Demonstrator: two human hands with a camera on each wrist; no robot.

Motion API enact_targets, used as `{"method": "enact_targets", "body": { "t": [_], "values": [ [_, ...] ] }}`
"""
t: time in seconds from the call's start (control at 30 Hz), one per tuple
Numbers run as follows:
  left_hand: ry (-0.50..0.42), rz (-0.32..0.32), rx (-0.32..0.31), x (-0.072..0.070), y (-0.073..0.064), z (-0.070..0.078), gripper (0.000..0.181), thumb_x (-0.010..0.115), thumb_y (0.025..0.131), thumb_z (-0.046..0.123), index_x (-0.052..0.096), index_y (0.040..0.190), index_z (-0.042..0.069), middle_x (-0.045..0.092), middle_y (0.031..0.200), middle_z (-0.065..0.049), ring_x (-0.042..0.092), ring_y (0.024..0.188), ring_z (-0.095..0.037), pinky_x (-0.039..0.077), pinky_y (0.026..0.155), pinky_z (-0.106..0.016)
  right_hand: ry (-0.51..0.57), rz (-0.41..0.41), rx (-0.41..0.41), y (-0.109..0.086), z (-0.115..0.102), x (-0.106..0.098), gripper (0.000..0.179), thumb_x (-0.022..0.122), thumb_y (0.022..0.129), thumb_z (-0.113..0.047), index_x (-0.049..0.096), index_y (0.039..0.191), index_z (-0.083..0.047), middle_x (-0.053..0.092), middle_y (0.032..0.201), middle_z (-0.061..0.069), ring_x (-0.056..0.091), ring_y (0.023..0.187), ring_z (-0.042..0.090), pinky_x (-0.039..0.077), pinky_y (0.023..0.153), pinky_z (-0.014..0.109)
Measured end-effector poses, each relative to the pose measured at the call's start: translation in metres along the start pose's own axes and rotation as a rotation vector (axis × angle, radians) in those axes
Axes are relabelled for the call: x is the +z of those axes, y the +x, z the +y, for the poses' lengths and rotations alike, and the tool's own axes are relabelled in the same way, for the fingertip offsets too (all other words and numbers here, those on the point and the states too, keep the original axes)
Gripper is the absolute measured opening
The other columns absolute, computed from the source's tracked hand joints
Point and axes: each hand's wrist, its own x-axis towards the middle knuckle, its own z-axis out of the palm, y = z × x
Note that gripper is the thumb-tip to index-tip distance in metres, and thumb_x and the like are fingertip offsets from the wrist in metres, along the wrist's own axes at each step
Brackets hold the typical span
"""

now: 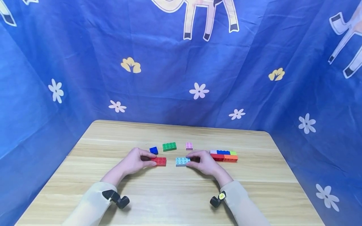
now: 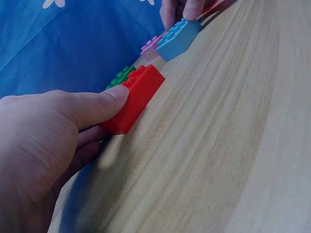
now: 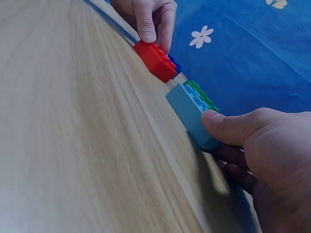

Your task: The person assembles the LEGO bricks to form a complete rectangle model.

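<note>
My left hand (image 1: 136, 161) pinches the left end of a red building brick (image 1: 161, 161) between thumb and fingers. In the left wrist view the thumb presses the near side of that red brick (image 2: 137, 97). A light blue brick (image 1: 181, 161) is pinched at its right end by my right hand (image 1: 204, 162). The right wrist view shows the thumb on the side of the light blue brick (image 3: 192, 116), its studs facing up. Both bricks lie lengthwise in line, with a short gap between their facing ends. The fingers behind each brick are partly hidden.
Behind the hands lie a small dark blue brick (image 1: 154, 150), a green brick (image 1: 169, 146) and a small pink brick (image 1: 189, 146). Right of my right hand sits a joined group of coloured bricks (image 1: 224, 156). Blue printed cloth (image 1: 169, 94) surrounds the wooden table (image 1: 175, 201).
</note>
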Motion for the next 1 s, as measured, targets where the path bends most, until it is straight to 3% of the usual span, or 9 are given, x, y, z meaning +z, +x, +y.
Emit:
{"method": "enact_targets", "body": {
  "t": [0.6, 1.0],
  "values": [
    [0.022, -0.007, -0.004, 0.007, 0.004, 0.004, 0.036, 0.091, 0.086, 0.029, 0.083, 0.117, 0.013, 0.078, 0.116, -0.005, 0.069, 0.119, -0.033, 0.049, 0.107, -0.055, -0.002, -0.001, 0.058, 0.007, -0.006, 0.011, 0.035, 0.085, 0.093, -0.027, 0.079, 0.125, -0.014, 0.074, 0.125, -0.003, 0.064, 0.124, 0.019, 0.046, 0.111, 0.042],
    [0.023, -0.014, -0.010, 0.006, 0.006, 0.004, 0.037, 0.091, 0.086, 0.032, 0.083, 0.117, 0.013, 0.078, 0.115, -0.004, 0.069, 0.119, -0.032, 0.049, 0.106, -0.055, -0.010, 0.004, 0.000, 0.015, -0.008, 0.019, 0.034, 0.084, 0.094, -0.027, 0.079, 0.124, -0.012, 0.075, 0.122, -0.002, 0.065, 0.120, 0.018, 0.048, 0.108, 0.040]
  ]
}}
